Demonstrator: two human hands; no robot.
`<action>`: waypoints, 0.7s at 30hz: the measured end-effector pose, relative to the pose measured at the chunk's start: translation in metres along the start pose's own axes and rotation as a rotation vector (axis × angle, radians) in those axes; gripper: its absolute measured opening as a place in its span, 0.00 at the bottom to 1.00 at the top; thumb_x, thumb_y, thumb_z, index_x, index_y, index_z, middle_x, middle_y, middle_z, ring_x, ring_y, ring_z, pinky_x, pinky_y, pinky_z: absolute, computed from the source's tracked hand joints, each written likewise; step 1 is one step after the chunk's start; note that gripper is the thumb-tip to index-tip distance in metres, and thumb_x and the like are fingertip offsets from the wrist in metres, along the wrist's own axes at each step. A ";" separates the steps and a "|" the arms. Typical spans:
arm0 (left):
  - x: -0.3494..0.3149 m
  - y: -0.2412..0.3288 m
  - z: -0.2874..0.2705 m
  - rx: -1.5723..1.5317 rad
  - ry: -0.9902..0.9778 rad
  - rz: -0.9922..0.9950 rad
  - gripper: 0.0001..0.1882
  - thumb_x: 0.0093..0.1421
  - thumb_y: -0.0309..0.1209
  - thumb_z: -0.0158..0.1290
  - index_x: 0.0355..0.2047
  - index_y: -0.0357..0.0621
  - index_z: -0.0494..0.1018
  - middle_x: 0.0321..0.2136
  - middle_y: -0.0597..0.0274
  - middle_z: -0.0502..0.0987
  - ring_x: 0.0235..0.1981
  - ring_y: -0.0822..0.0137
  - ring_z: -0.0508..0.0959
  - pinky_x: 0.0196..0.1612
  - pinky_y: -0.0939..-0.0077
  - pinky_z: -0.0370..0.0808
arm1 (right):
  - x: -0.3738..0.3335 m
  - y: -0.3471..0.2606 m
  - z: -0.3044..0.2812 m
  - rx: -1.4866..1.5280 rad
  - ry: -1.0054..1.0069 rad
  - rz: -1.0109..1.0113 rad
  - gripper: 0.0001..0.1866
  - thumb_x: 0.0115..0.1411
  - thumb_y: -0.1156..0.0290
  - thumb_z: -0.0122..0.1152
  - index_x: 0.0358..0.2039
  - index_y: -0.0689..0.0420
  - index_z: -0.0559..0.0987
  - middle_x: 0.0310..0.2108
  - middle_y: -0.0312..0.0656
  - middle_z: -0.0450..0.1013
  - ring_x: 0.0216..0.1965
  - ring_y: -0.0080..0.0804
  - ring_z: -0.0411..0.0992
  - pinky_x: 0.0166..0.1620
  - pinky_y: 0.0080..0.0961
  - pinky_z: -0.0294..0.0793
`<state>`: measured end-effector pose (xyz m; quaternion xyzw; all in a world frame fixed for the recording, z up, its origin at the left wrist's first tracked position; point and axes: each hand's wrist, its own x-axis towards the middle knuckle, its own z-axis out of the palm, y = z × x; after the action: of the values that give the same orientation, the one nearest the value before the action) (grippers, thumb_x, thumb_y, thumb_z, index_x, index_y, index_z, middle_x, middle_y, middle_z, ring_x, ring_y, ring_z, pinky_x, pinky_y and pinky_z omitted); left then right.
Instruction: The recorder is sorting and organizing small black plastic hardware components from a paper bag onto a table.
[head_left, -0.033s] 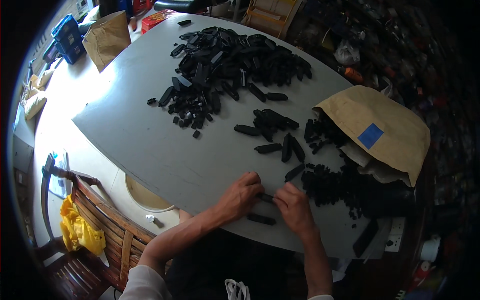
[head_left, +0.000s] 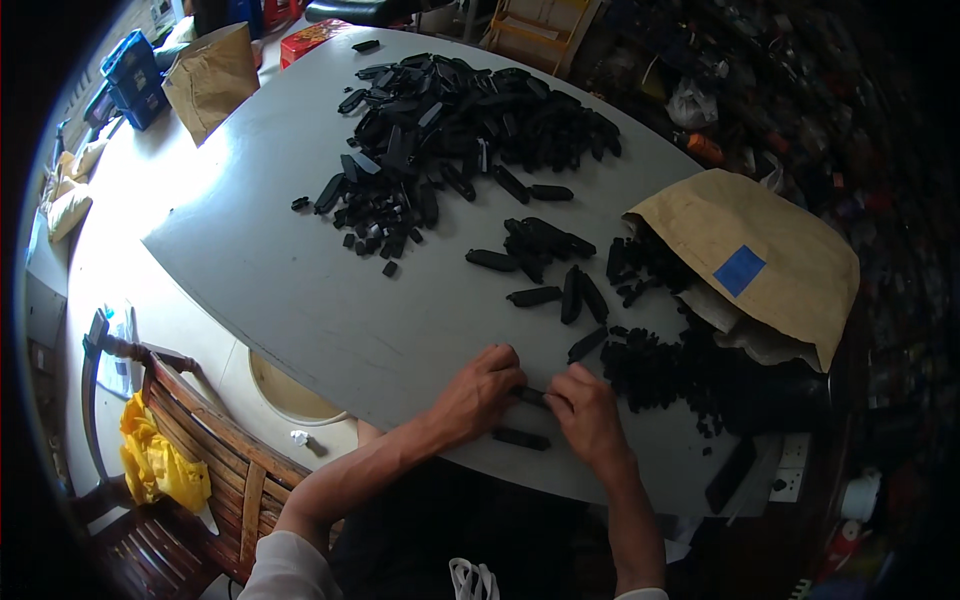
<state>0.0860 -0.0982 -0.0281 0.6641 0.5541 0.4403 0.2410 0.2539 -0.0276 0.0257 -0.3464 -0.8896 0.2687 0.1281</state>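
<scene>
Close to the table's near edge, a slim, long black plastic piece (head_left: pixel 533 397) spans the gap between my two hands. My left hand (head_left: pixel 482 392) has its fingers curled round the left end. At the other end, my right hand (head_left: pixel 587 408) pinches with thumb and fingers. Part of the piece is hidden by my fingers. Just below them lies another long black piece (head_left: pixel 521 439), flat on the table and untouched. Beyond my right hand rests a similar tilted piece (head_left: pixel 588 344), beside a heap of small black parts (head_left: pixel 645 370).
A large pile of black casings (head_left: pixel 470 110) covers the far part of the grey table (head_left: pixel 270 250), with small black blocks (head_left: pixel 375 225) at its near side. An opened brown paper bag (head_left: pixel 780 230) lies at the right. A wooden chair (head_left: pixel 220 460) stands to the left.
</scene>
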 end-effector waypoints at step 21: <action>0.004 0.003 -0.007 -0.020 -0.082 -0.008 0.10 0.42 0.18 0.55 0.28 0.36 0.71 0.30 0.53 0.67 0.35 0.52 0.69 0.38 0.64 0.68 | 0.000 -0.011 0.013 -0.261 -0.092 -0.049 0.03 0.51 0.79 0.53 0.27 0.57 0.72 0.32 0.45 0.66 0.39 0.43 0.69 0.33 0.37 0.72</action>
<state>0.0818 -0.0968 -0.0209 0.6770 0.5418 0.4172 0.2721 0.2431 -0.0392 0.0214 -0.3258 -0.9300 0.1631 0.0474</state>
